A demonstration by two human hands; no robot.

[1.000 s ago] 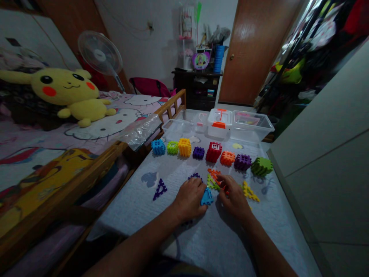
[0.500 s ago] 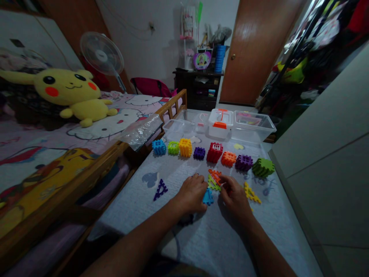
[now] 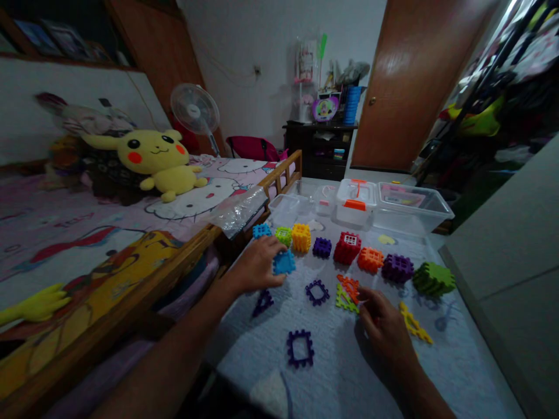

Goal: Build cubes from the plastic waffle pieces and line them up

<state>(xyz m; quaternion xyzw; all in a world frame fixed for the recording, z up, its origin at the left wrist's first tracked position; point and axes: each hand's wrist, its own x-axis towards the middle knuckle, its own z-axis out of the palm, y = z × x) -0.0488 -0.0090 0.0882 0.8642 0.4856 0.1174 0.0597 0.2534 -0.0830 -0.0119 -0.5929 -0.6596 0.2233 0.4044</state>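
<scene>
My left hand is closed on a blue square toothed building piece, held just in front of the blue stack. My right hand has its fingers pinched at the edge of an orange triangle piece and a lime-green triangle piece. Between my hands lie a dark purple frame piece and, nearer me, a second purple square frame. A purple triangle is below my left hand, and a yellow triangle is right of my right hand.
Colour-sorted stacks line the table: lime, yellow, purple, red, orange, larger purple, green. Clear plastic boxes stand behind. A wooden bed rail borders the left.
My left hand has moved left and away from me with the blue square, uncovering the purple frames. My right hand stays by the triangles. The view has shifted left.
</scene>
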